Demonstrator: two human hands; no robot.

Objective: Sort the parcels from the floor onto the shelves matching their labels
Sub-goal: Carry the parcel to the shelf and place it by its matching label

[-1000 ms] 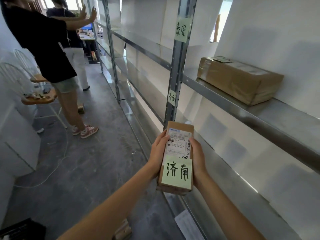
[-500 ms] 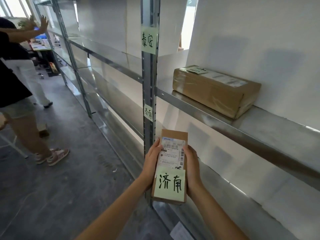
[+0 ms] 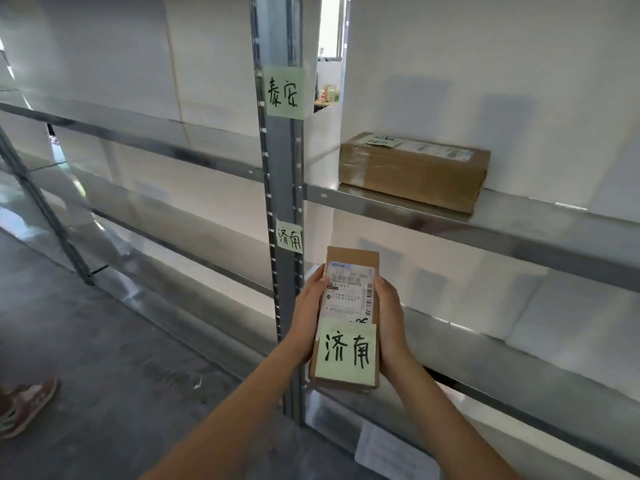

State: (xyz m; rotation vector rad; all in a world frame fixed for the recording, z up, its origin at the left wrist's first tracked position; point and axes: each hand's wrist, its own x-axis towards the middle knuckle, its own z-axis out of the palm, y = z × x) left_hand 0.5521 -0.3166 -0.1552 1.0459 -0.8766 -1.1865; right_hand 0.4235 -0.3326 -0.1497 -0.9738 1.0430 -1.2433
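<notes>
The left hand (image 3: 310, 315) and the right hand (image 3: 391, 320) clasp a small cardboard parcel (image 3: 348, 320) between them, fingers curled round its long edges and under it, thumbs lying along the top face. Between the thumbs sits a white shipping label (image 3: 349, 294), and nearer the wrists a green note (image 3: 346, 355) with handwritten characters covers the parcel's near end. Just beyond the left fingertips stands the metal upright (image 3: 282, 188) of the shelving, bearing a small green tag (image 3: 289, 235) close above the fingers and a larger green tag (image 3: 284, 92) higher up. Up and to the right of the right fingers, a long brown box (image 3: 412, 171) lies on the upper shelf (image 3: 519, 220). Far left of the hands, a shoe (image 3: 26, 407) rests on the grey floor (image 3: 104, 358).
</notes>
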